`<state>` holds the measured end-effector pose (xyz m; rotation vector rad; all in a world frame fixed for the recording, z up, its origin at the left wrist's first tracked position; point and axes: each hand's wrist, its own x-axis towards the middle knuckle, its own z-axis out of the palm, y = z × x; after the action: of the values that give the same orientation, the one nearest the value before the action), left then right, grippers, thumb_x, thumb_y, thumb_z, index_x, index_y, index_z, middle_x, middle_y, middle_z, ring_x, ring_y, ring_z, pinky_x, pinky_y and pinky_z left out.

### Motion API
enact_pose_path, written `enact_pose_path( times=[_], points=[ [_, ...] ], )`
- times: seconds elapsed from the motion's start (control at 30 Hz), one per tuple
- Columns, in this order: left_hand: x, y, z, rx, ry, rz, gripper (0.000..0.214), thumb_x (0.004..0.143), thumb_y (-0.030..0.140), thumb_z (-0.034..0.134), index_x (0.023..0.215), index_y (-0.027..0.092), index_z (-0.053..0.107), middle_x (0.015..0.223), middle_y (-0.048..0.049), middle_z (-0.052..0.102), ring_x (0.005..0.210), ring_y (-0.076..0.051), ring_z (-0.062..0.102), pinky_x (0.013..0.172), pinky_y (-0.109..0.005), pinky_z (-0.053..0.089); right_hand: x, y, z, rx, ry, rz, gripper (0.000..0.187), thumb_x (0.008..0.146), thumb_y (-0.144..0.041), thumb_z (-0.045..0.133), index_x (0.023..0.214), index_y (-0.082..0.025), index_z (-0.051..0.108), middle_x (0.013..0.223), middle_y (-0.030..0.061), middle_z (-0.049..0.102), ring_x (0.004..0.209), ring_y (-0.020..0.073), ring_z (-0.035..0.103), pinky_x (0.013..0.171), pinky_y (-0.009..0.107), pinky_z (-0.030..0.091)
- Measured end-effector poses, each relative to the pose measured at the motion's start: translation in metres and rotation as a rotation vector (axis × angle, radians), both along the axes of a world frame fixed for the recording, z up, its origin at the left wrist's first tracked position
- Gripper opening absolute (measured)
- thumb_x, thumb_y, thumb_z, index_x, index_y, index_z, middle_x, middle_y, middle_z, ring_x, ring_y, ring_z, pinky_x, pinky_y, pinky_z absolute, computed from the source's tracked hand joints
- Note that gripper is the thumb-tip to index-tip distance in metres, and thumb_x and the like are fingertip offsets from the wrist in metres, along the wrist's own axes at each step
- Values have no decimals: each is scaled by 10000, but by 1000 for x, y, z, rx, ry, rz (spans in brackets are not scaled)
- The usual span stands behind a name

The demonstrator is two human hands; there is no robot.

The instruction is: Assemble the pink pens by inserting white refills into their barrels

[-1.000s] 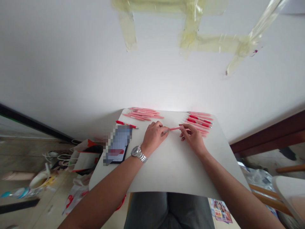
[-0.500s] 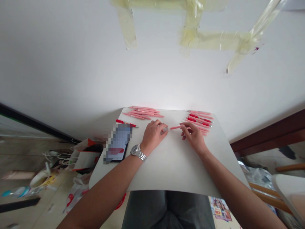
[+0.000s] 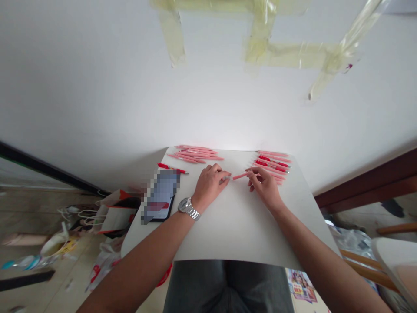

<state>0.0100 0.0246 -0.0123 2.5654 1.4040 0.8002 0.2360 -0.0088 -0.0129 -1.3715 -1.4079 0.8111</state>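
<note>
My left hand (image 3: 210,184), a metal watch on its wrist, is over the middle of the white table (image 3: 228,234). Its thumb and index finger pinch a small clear piece (image 3: 227,177), too small and covered to name exactly. Just to the right, my right hand (image 3: 263,186) is closed on a pink pen (image 3: 240,175) between thumb and fingers. The pen's left end points at the clear piece, with a narrow gap between them. Behind my right hand lies a group of pink pens (image 3: 275,154) with red pens (image 3: 272,161) among them. Several more pink pens (image 3: 195,153) lie at the back left.
A phone (image 3: 163,191) with a blurred screen lies at the table's left, a single red pen (image 3: 172,168) beyond it. The white wall (image 3: 208,104) rises behind the table. Bags (image 3: 119,213) and a bottle (image 3: 29,262) are on the floor at left; a chair (image 3: 394,261) stands at right.
The pink pen in my right hand tilts slightly more, its left end lower. My left thumb and finger have closed further over the clear piece. The pens on the table stay put.
</note>
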Motion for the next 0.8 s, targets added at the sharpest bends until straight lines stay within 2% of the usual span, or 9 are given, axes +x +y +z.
enact_pose_path(
  times=[0.13, 0.53, 0.8],
  points=[
    [0, 0, 0, -4, -10, -3, 242, 962, 280, 707, 1194, 303, 773, 1040, -52, 634, 940, -219, 595, 932, -397, 506, 0, -1, 2, 5, 7, -19, 437, 968, -596, 625, 1067, -182, 725, 808, 48, 700, 605, 158, 647, 509, 281, 543],
    [-1, 0, 2, -26, -53, 14, 224, 932, 271, 743, 1156, 268, 758, 996, -42, 650, 930, -218, 616, 911, -388, 510, 2, 1, -1, 51, 61, -35, 424, 978, -574, 622, 1107, -181, 713, 887, 61, 698, 639, 154, 646, 485, 272, 542],
    [-6, 0, 10, 3, -105, 37, 151, 996, 303, 651, 1089, 245, 754, 939, -44, 646, 920, -218, 623, 884, -376, 501, 3, 2, -1, 53, 52, -28, 402, 965, -559, 638, 1095, -183, 697, 887, 60, 718, 620, 150, 646, 479, 268, 538]
  ],
)
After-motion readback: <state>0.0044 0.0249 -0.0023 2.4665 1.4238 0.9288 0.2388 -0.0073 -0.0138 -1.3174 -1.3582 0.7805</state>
